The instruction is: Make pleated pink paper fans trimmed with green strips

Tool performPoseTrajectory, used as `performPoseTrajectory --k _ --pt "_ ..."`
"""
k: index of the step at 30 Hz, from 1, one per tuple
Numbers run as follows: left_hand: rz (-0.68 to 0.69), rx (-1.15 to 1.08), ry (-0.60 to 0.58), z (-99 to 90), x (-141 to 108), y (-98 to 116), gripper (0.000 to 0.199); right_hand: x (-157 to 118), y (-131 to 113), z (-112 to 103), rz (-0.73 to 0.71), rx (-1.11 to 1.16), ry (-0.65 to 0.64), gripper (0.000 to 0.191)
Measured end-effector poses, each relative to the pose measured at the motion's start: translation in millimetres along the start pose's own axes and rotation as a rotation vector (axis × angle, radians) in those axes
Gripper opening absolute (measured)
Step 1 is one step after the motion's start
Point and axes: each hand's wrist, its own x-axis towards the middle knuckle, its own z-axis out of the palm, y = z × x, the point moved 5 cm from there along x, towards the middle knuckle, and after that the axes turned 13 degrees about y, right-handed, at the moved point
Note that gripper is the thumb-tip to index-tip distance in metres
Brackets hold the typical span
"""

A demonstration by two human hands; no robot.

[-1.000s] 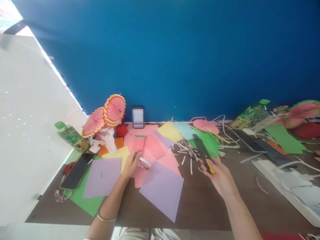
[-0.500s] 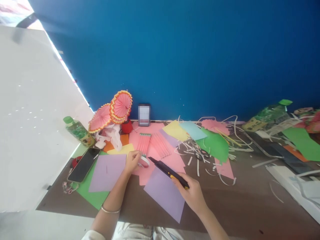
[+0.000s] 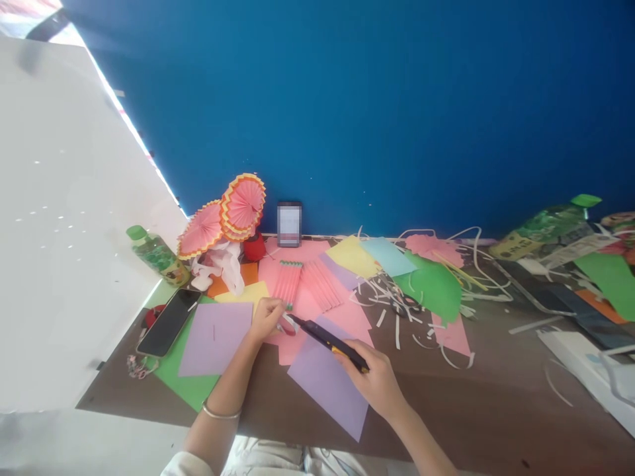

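My right hand (image 3: 373, 373) is closed round the handle of a black utility knife (image 3: 322, 334) with yellow accents. Its tip points up and left, beside the fingers of my left hand (image 3: 268, 318). Those fingers are pinched on a thin white strip (image 3: 289, 322), whose far end the knife tip meets or overlaps; which of the two I cannot tell. Just beyond lies a pleated pink paper piece with green ends (image 3: 288, 281), next to a plain pleated pink piece (image 3: 323, 285). Both rest on pink sheets (image 3: 354, 320). A purple sheet (image 3: 327, 387) lies under the knife.
At left are a phone (image 3: 169, 324), a purple sheet (image 3: 213, 340) and a green-capped bottle (image 3: 156, 256). Pink paper fans (image 3: 243, 208) stand behind. Another phone (image 3: 289, 225) leans on the blue wall. Scissors (image 3: 407, 304) lie among white scraps, right of centre.
The knife tip has moved slightly left, closer to my left hand's fingers. The white strip's loop looks flatter. The view has shifted a little.
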Motion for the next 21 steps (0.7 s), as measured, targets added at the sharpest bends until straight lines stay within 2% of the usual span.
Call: performPoseTrajectory --k 10,15,21 --pt "0.047 0.021 -0.001 1.3 -2 11 0.037 0 2 1 -0.029 0.01 -0.027 0.016" --pt "0.059 0.037 0.0 1.3 -2 11 0.037 1 -1 0 -0.063 -0.017 -0.006 0.014" --pt "0.08 0.051 -0.003 1.4 -1 10 0.037 1 0 0 -0.038 -0.019 -0.032 0.017"
